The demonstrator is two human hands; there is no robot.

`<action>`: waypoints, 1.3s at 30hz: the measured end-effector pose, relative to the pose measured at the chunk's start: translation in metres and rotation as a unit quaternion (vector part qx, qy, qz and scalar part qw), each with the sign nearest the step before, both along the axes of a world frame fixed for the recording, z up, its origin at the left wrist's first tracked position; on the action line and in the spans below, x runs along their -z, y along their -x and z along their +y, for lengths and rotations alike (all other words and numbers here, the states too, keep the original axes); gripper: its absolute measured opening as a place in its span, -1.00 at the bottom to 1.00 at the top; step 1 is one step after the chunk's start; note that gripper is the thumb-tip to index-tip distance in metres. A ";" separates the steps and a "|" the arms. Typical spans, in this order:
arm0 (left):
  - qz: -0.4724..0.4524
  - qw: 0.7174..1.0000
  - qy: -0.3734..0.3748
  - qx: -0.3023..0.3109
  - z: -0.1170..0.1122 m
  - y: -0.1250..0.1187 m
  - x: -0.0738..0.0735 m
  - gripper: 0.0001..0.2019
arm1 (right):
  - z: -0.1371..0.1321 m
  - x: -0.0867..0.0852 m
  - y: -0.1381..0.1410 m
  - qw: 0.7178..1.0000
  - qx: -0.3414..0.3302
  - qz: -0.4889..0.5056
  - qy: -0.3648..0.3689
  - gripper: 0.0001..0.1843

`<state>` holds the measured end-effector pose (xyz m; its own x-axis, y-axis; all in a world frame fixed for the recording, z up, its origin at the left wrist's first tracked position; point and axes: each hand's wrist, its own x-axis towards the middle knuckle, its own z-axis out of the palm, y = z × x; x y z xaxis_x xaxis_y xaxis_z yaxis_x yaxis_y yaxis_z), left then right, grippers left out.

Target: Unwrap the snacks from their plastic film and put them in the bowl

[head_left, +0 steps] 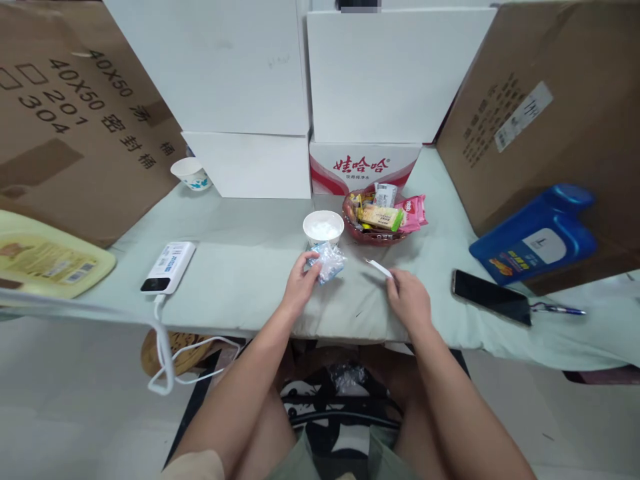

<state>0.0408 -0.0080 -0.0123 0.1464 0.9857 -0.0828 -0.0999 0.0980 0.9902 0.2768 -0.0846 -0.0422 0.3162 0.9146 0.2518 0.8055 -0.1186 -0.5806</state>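
My left hand [302,280] is closed on a crinkled, shiny clear plastic packet [329,262] with bluish patches; its contents I cannot make out. Just behind the packet stands a white bowl [323,240] with something whitish inside. My right hand [410,301], a short way to the right, pinches a slim white stick-like tool [380,268] whose thin tip points left toward the packet without touching it. Behind both hands, a reddish translucent bowl [356,235] holds several wrapped snacks [383,217], among them a pink packet [412,213].
White panels [250,163] and a Wahaha carton [365,167] close off the back, with cardboard boxes at both sides. A paper bowl [193,175], power bank [169,268] with cable and yellow bottle [55,257] stay left; a blue bottle [535,233], phone [490,297] and pen [559,309] right.
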 end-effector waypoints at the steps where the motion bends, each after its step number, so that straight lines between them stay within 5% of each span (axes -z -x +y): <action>1: 0.000 1.000 -0.004 -0.005 0.000 0.001 0.001 -0.66 | -0.005 -0.005 0.005 0.998 0.001 0.058 0.004 -0.65; 4: 0.038 0.999 -0.038 -0.001 -0.001 0.003 0.005 -0.61 | -0.017 -0.017 0.027 0.962 -0.033 0.269 0.036 -0.59; 7: 0.069 0.994 -0.079 0.016 -0.002 0.006 0.011 -0.43 | -0.019 -0.023 0.050 0.926 -0.082 0.364 0.054 -0.50; 13: 0.107 0.986 -0.121 0.027 -0.004 0.007 0.012 -0.52 | -0.008 -0.024 0.072 0.950 -0.109 0.288 0.053 -0.51; 20: -0.048 0.994 -0.064 -0.073 -0.002 0.015 -0.002 -0.42 | -0.014 -0.019 0.040 0.981 -0.105 0.140 0.080 -0.59; 30: 0.016 0.994 0.013 0.103 -0.019 -0.014 0.008 -0.50 | 0.002 0.000 0.020 0.996 -0.003 -0.066 0.066 -0.62; 32: 0.009 0.990 0.077 0.119 -0.018 -0.014 0.008 -0.50 | 0.001 0.002 0.026 0.998 0.001 -0.055 0.025 -0.57; 35: -0.024 0.982 0.148 0.113 -0.012 -0.008 0.004 -0.39 | -0.001 0.002 0.037 0.993 -0.096 0.037 -0.050 -0.45; 39: -0.024 0.984 0.158 0.075 -0.006 0.001 -0.001 -0.39 | -0.003 -0.003 0.050 0.973 -0.159 0.148 -0.082 -0.73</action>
<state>0.0401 -0.0140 -0.0109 0.2998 0.8788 -0.3713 -0.1062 0.4175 0.9024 0.2265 -0.0880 -0.0396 0.1040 0.9334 0.3435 0.5816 0.2231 -0.7823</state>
